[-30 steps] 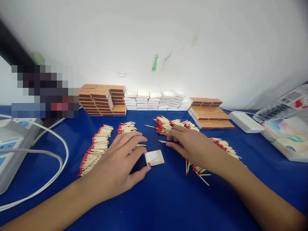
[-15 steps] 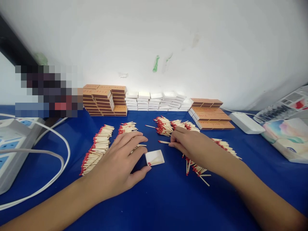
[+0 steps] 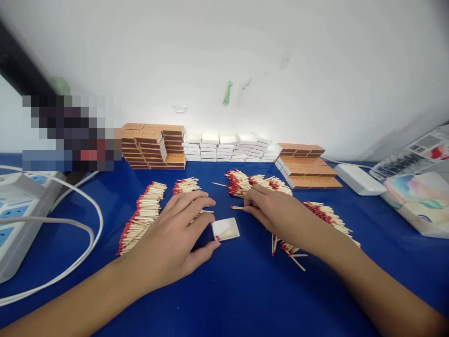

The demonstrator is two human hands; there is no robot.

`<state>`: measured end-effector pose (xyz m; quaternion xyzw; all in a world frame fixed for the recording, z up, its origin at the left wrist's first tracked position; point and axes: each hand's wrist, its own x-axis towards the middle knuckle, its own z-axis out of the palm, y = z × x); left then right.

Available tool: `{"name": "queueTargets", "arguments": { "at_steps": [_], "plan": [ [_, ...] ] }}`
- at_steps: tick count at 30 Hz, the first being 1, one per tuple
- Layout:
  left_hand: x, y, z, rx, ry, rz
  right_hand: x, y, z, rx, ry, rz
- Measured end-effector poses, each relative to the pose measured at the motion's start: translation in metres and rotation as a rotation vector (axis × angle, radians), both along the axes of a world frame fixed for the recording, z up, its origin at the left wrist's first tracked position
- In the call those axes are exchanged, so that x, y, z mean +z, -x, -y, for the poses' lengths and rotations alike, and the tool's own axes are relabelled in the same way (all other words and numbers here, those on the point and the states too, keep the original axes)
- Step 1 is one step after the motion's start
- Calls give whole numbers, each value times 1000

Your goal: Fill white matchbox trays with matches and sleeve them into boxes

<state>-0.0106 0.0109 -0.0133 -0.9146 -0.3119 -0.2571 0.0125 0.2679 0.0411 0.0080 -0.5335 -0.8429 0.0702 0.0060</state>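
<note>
My left hand [image 3: 175,238] lies flat on the blue table [image 3: 238,295] with its fingers spread. Its thumb and forefinger touch the left edge of a small white matchbox tray [image 3: 226,229] that holds a few matches. My right hand [image 3: 277,213] rests on a loose pile of red-tipped matches [image 3: 242,183], fingers pressed together, their tips on a single match [image 3: 236,207] lying just beyond the tray. More matches [image 3: 328,216] spread out under and behind that wrist.
Rows of matches [image 3: 142,215] lie left of my left hand. Stacks of brown matchboxes [image 3: 150,145] and white trays [image 3: 228,147] line the wall, and more brown boxes [image 3: 308,173] stand to the right. A power strip [image 3: 17,220] with white cables is at the left, a white adapter [image 3: 358,179] and packets at the right.
My right hand's fingertips shifted slightly over the match pile. The left hand and the tray stayed where they were.
</note>
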Motion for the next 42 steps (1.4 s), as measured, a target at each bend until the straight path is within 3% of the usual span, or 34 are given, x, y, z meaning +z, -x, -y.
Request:
{"name": "queueTargets", "arguments": {
  "at_steps": [5,9,15,26,35,39,42],
  "plan": [
    [1,0,1,5,-4,11,0,3,2,4,-49,-42],
    [0,0,0,14,-14,11,4,9,15,137,-109,-188],
    [0,-1,-1,16,-16,4,3,22,27,258,-125,-110],
    [0,0,0,-8,-2,6,3,26,32,280,-23,-121],
    [-1,-2,0,-8,6,11,4,24,33,275,32,-256],
    [-2,-2,0,-9,10,17,0,18,22,171,-115,-334],
    [-2,-1,0,-9,20,17,-3,9,8,12,-256,-238]
  ]
}}
